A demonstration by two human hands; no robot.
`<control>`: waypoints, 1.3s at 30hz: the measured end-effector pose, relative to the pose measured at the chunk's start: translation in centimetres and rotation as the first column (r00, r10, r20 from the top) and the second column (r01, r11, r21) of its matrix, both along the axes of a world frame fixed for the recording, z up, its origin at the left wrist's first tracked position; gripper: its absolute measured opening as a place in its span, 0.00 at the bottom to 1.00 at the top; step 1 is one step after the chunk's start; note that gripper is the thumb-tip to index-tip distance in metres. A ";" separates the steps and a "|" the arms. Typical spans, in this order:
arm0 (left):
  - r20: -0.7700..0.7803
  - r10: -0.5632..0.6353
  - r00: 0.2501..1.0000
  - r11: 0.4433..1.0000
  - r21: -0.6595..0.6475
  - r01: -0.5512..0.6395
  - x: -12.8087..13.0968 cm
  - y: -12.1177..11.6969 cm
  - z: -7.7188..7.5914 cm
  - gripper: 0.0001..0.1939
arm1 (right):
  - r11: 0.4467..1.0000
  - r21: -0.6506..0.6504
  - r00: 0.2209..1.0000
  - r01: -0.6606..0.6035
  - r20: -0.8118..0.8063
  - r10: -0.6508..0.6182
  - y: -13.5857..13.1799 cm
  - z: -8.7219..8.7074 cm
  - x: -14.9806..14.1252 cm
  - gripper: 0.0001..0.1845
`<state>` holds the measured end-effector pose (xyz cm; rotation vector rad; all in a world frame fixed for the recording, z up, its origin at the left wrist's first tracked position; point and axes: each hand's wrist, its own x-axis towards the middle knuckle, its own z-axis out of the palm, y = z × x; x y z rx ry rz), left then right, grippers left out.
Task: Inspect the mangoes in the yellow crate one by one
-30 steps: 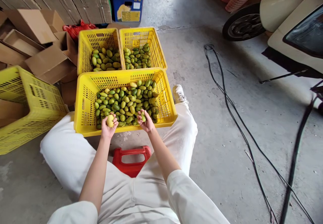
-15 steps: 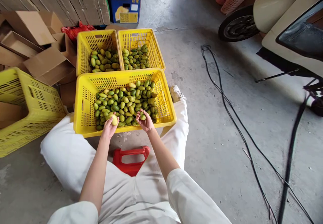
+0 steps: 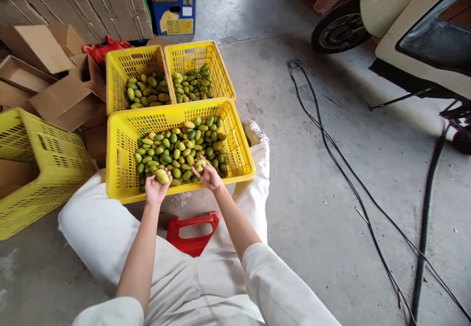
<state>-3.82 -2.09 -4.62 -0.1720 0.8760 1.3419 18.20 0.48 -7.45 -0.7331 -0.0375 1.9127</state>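
Here, at the front yellow crate (image 3: 125, 194), your left hand (image 3: 156, 189) cradles a mango-like fruit (image 3: 162, 176), presumably for support; your right hand (image 3: 210, 175) grasps a second fruit (image 3: 199, 165).

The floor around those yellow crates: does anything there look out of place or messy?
Yes: open cardboard boxes lie heaped at odd angles left of the fruit crates, and black cables trail loosely across the floor to the right.

Left hand (image 3: 154, 192) cradles yellow-green fruit (image 3: 162, 176) at seven o'clock on near yellow crate (image 3: 176, 109); right hand (image 3: 212, 176) fingering second fruit (image 3: 199, 165) at four! Two fruit-laden crates (image 3: 221, 78) at twelve, black cable (image 3: 323, 129) at three.
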 end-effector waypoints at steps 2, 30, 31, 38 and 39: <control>-0.042 -0.010 0.999 0.999 -0.037 0.009 0.2 0.2 0.0 0.12 | 0.999 0.020 0.999 -0.032 0.025 0.031 0.0 0.0 -0.1 0.26; -0.122 -0.106 0.987 0.994 0.003 0.107 0.3 0.0 -1.1 0.10 | 1.000 -0.019 0.991 0.016 0.130 -0.013 0.3 0.2 -0.6 0.20; -0.139 -0.106 0.985 0.994 0.010 0.109 0.3 0.0 -1.3 0.11 | 0.999 -0.027 0.993 0.034 0.116 -0.030 0.2 0.2 -0.6 0.18; -0.062 -0.109 0.992 0.991 0.076 0.114 0.1 0.1 -1.4 0.14 | 0.998 0.003 0.995 -0.055 0.088 0.055 0.1 0.3 -0.3 0.22; -0.082 -0.116 0.990 0.991 0.054 0.120 0.1 0.1 -1.3 0.13 | 0.999 0.007 0.996 -0.054 0.077 0.053 0.1 0.4 -0.3 0.22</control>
